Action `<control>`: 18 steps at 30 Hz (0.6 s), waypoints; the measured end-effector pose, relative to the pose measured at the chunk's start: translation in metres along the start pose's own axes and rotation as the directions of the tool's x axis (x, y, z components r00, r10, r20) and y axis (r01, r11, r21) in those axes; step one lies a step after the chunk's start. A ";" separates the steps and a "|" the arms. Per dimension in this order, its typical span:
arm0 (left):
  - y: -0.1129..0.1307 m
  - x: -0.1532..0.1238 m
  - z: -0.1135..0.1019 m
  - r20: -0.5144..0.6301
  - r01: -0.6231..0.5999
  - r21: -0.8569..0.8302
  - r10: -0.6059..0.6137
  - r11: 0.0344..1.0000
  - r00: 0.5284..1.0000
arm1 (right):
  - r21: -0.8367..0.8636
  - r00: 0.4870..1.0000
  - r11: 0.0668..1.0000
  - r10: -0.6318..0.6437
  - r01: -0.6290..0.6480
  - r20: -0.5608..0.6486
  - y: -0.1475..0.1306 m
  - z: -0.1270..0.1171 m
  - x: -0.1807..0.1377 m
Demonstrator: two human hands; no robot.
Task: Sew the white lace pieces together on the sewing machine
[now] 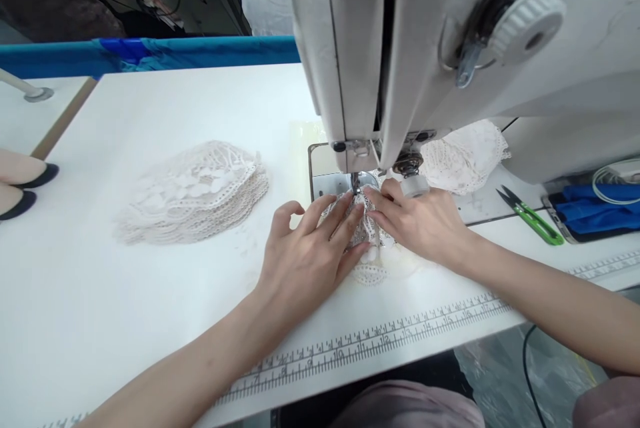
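Note:
A small piece of white lace (369, 261) lies under the needle (355, 183) of a white sewing machine (430, 48). My left hand (305, 258) rests flat on the lace with fingers stretched toward the presser foot. My right hand (423, 221) presses the lace from the right, its fingers together and pointing at the needle. Both hands touch the same piece; part of it is hidden beneath them.
A stack of lace pieces (193, 193) lies on the white table (125, 295) at left, another lace heap (465, 155) behind the machine. Green thread snips (533, 216) and blue fabric (595, 209) are at right. A printed ruler (380, 335) runs along the front edge.

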State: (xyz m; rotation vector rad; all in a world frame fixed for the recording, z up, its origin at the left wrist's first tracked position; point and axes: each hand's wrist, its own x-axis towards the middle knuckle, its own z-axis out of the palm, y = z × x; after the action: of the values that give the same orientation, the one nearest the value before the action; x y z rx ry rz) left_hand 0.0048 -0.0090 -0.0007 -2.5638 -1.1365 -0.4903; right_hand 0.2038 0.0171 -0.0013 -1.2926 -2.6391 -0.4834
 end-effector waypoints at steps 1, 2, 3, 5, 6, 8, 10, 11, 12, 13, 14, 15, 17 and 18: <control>0.000 0.000 0.000 0.002 0.000 -0.010 0.000 1.000 1.000 | 0.001 1.000 1.000 0.006 -0.006 0.014 0.000 0.000 0.000; -0.001 0.001 0.000 0.003 0.002 -0.020 -0.002 1.000 1.000 | 0.004 1.000 1.000 0.013 -0.013 0.026 0.000 -0.001 0.001; -0.001 0.001 0.000 0.005 0.005 -0.029 -0.005 1.000 1.000 | 0.009 0.999 1.000 0.020 -0.020 0.036 0.000 -0.001 0.001; -0.002 0.001 0.000 0.008 0.015 -0.043 -0.015 0.999 1.000 | 0.017 0.999 1.000 0.025 -0.026 0.042 0.000 -0.001 0.001; -0.003 0.001 0.001 0.009 0.021 -0.046 -0.021 0.999 1.000 | 0.020 0.999 0.999 0.027 -0.028 0.043 0.000 -0.002 0.002; -0.004 0.001 0.002 0.008 0.031 -0.049 -0.031 0.998 0.999 | 0.021 0.999 0.999 0.031 -0.032 0.045 0.000 -0.002 0.002; -0.004 0.001 0.004 0.003 0.031 -0.053 -0.031 0.998 1.000 | 0.017 0.998 0.999 0.038 -0.039 0.051 0.001 -0.002 0.002; -0.004 0.001 0.004 0.003 0.031 -0.055 -0.031 0.998 1.000 | 0.014 0.998 0.999 0.042 -0.043 0.054 0.001 -0.001 0.003; -0.004 0.001 0.005 0.005 0.030 -0.056 -0.030 0.998 1.000 | 0.011 0.998 0.999 0.045 -0.045 0.054 0.001 -0.001 0.003; -0.004 0.001 0.006 0.006 0.031 -0.053 -0.031 0.998 1.000 | 0.010 0.998 0.999 0.045 -0.046 0.049 0.002 -0.001 0.003; -0.004 0.001 0.006 0.006 0.033 -0.048 -0.033 0.998 0.999 | 0.012 0.998 0.999 0.040 -0.041 0.043 0.002 -0.002 0.002; -0.004 0.001 0.005 0.001 0.035 -0.041 -0.035 0.999 0.999 | 0.021 0.999 0.999 0.032 -0.033 0.034 0.002 -0.003 0.002; -0.004 0.000 0.003 -0.033 0.027 -0.024 -0.027 0.999 0.999 | 0.073 1.000 0.997 0.018 -0.019 0.022 0.004 -0.007 0.000; -0.004 0.000 0.001 -0.061 0.015 -0.017 -0.016 1.000 0.998 | 0.124 1.000 0.992 0.012 -0.015 0.021 0.004 -0.010 -0.001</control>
State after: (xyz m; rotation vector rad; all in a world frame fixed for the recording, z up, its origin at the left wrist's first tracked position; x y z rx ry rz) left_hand 0.0016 -0.0058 -0.0011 -2.5370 -1.1366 -0.5802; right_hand 0.2077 0.0156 0.0090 -1.2832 -2.6281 -0.3000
